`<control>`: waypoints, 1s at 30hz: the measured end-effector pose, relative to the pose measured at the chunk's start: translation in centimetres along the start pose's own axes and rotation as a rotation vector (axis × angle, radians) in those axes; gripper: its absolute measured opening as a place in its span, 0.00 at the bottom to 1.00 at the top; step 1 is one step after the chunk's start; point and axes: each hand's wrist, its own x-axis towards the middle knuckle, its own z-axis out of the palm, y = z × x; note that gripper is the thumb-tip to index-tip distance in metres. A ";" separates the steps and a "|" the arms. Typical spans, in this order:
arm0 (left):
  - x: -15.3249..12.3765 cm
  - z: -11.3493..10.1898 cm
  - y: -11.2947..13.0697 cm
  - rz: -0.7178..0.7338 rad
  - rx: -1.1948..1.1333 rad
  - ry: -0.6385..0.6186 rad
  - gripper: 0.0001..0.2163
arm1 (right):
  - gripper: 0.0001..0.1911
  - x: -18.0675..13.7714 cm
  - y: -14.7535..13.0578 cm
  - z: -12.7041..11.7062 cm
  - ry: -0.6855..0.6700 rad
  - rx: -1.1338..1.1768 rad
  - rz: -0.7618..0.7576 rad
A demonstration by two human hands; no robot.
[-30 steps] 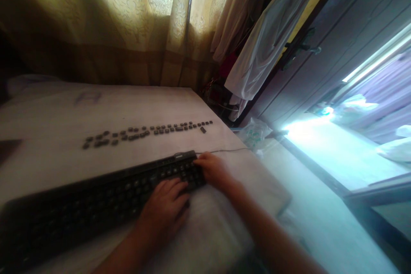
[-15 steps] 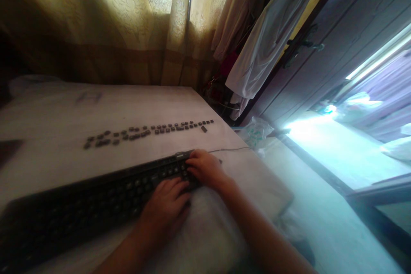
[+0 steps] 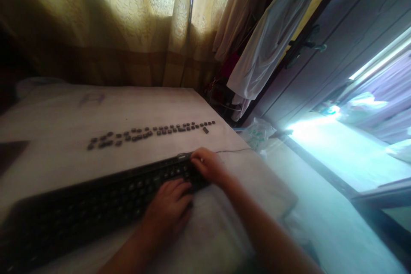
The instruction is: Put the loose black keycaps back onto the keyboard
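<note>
A black keyboard (image 3: 96,203) lies slanted across a pale table (image 3: 58,162). My left hand (image 3: 168,207) rests flat on the keyboard's front edge near its right end, fingers stretched over the keys. My right hand (image 3: 207,165) sits curled on the keyboard's far right corner, fingertips bent down onto the keys there; whether it pinches a key is too dim to tell. Beyond the keyboard, several loose dark keycaps (image 3: 150,132) lie in a rough row on the table.
A thin cable (image 3: 234,150) runs from the keyboard's right end towards the table's right edge. Yellow curtains (image 3: 128,21) hang behind the table. Clothes (image 3: 257,43) hang at the right, beside a dark door (image 3: 337,43). A plastic bag (image 3: 257,132) lies on the bright floor.
My right hand has shifted slightly along the keyboard's right end, curling over the corner keys. My left hand has stayed on the front edge.
</note>
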 end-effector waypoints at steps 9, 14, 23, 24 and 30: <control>-0.2 0.1 -0.3 0.013 0.008 -0.001 0.08 | 0.10 -1.6 5.1 -0.7 0.109 0.100 0.329; -0.2 0.3 -0.5 0.016 0.011 0.017 0.07 | 0.10 -2.5 5.3 -0.9 -0.030 0.015 0.342; -0.2 0.0 -0.6 0.025 0.026 -0.029 0.03 | 0.12 -3.4 3.4 -1.0 -0.133 -0.241 0.290; -0.2 0.0 -0.6 0.023 0.030 -0.036 0.03 | 0.11 -3.5 3.2 -1.1 -0.142 -0.241 0.280; -0.2 0.1 -0.5 0.024 0.039 -0.032 0.03 | 0.11 -4.0 3.3 -0.9 -0.159 -0.215 0.261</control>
